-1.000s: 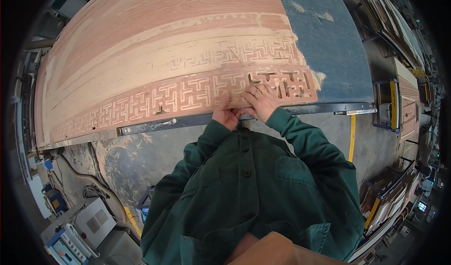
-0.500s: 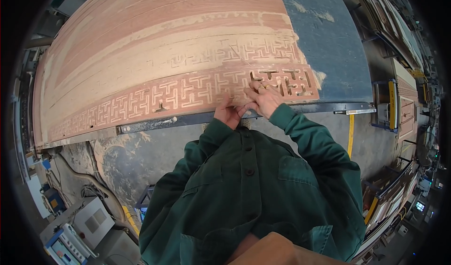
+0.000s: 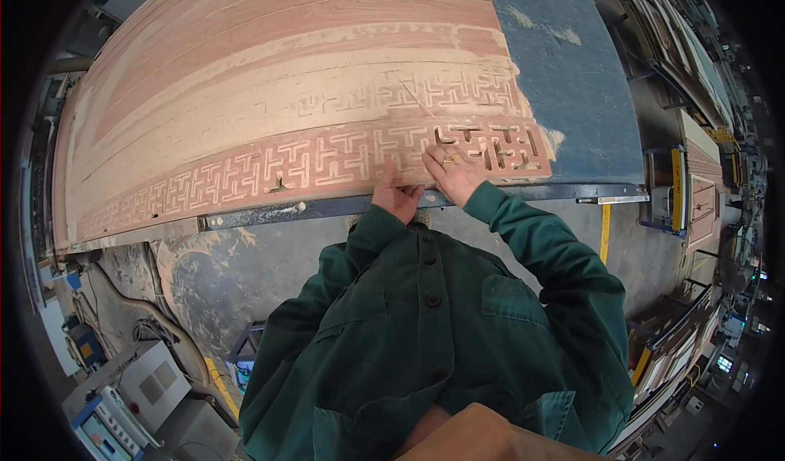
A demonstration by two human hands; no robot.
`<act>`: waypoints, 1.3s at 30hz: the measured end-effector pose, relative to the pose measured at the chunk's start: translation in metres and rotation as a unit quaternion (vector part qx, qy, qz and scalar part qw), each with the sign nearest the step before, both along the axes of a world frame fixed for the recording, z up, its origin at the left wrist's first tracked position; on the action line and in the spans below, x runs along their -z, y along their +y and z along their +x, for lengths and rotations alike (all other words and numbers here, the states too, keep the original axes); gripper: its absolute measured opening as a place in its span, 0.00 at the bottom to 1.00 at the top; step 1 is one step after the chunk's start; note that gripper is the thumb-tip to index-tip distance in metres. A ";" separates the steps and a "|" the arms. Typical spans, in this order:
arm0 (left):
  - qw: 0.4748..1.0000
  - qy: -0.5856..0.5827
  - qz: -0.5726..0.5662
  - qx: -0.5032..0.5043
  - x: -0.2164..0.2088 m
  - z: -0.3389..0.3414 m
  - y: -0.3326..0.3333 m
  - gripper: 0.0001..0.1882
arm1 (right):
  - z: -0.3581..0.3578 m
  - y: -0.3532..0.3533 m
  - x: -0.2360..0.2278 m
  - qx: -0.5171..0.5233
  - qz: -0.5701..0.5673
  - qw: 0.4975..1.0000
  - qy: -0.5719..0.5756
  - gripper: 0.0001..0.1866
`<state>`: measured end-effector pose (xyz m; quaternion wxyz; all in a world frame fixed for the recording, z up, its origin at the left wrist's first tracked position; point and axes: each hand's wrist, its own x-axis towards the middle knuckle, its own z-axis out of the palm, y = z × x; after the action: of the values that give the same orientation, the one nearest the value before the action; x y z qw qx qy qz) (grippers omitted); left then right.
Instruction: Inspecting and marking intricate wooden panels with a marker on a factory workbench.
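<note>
A long reddish wooden strip point(image 3: 331, 165) with a carved lattice pattern lies along the near edge of the work table. Toward its right end, several slots point(image 3: 499, 146) are cut through and show dark, while most of the others hold pale wood or dust. At the strip's front edge my left hand point(image 3: 398, 199) is cupped, palm up, its fingers apart and reaching onto the wood. My right hand point(image 3: 455, 173), a ring on one finger, rests on the strip beside the open slots. Its fingers are bent and close together; anything between them is hidden.
Dusty wooden boards point(image 3: 286, 48) cover the table behind the strip. A blue-grey table surface point(image 3: 564, 85) shows at the right, with a metal rail point(image 3: 327, 209) along the front. A grey machine cabinet point(image 3: 155, 379) stands at lower left; racks of panels point(image 3: 679, 338) line the right.
My hands have come apart from each other. The right hand has turned palm down onto the strip by the slots, while the left stays at the front edge.
</note>
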<state>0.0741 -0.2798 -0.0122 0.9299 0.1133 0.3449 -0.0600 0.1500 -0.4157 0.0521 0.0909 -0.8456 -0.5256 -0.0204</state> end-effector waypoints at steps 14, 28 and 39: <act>0.991 -0.034 0.061 -0.118 -0.005 -0.028 0.068 0.26 | -0.007 0.009 0.013 0.088 0.020 0.995 0.049 0.20; 0.993 -0.044 0.028 -0.103 0.002 -0.029 0.071 0.26 | -0.021 0.043 0.011 0.009 0.072 0.996 0.045 0.20; 0.994 -0.034 0.009 -0.107 -0.001 -0.029 0.074 0.26 | -0.024 0.045 0.019 -0.025 0.102 0.994 -0.010 0.16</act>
<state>0.0448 -0.2058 -0.0108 0.9411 0.0860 0.3237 0.0471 0.1259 -0.3703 0.0336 0.1715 -0.8182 -0.5429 -0.0802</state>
